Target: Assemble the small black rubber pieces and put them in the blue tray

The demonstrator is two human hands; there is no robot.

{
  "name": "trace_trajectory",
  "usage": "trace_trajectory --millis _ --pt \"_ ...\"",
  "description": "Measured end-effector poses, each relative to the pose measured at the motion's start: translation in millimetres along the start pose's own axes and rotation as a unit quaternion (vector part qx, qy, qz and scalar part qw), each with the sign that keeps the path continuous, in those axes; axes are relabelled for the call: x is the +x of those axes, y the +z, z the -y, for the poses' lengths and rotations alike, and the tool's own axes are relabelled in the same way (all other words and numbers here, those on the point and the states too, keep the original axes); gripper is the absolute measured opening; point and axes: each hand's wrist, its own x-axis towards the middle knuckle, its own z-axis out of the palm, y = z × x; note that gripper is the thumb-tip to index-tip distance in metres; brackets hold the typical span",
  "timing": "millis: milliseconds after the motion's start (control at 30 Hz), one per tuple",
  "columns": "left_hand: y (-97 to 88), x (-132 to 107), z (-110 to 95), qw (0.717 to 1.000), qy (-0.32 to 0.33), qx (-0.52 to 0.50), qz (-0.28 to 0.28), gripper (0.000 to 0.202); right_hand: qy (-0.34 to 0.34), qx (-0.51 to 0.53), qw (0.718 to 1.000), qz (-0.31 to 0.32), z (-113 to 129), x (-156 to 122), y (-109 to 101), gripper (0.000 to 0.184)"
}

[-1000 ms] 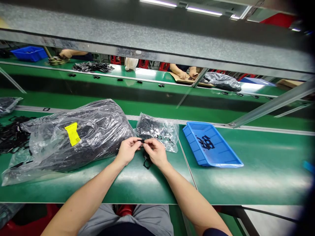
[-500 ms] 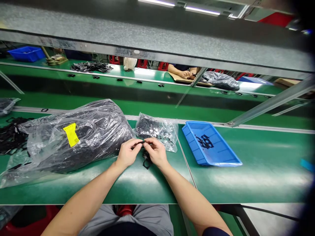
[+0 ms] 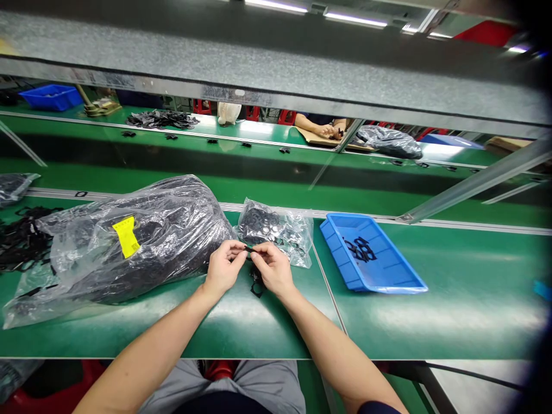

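My left hand [image 3: 225, 265] and my right hand [image 3: 273, 267] meet above the green bench [image 3: 241, 328], fingertips pinching a small black part [image 3: 249, 249] between them. Fingers cover most of that part, so its full shape is hidden. Just below my right hand lie several flat black frame pieces [image 3: 257, 286] with openings in them. Behind the hands rests a small clear bag [image 3: 297, 227] holding black pieces and round ones. A big clear plastic bag [image 3: 172, 230], full of dark parts and bearing a yellow label [image 3: 126, 237], lies left of my left hand.
A blue tray [image 3: 383, 267] with several black frames stands to the right. Loose black parts [image 3: 26, 238] are heaped at the far left. A slanting metal strut [image 3: 474, 175] and an overhead beam [image 3: 259, 69] cross the view. A co-worker's hands [image 3: 330, 131] are at the far bench.
My fingers have shifted slightly around the small black part, which both hands still hold. The whole view has moved a little; the bags and tray look unchanged.
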Motion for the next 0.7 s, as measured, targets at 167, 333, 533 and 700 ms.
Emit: trace_trajectory --millis 167,333,533,700 --pt "-0.3 0.6 -3.9 0.999 0.031 0.021 -0.013 0.009 0.032 0.025 0.999 0.000 -4.2 -3.8 4.7 0.016" --pt "-2.0 1.8 -7.2 0.998 0.045 0.035 -0.006 0.007 0.021 0.022 1.000 -0.003 -6.3 -4.3 5.0 0.015" --pt "-2.5 1.8 -10.1 0.998 0.046 0.046 0.017 0.007 0.015 0.015 1.000 -0.004 -5.6 -3.8 4.2 0.013" --pt "-0.9 1.3 -8.0 0.999 0.032 0.030 0.006 0.005 0.008 0.007 1.000 0.003 -3.7 -4.0 4.0 0.013"
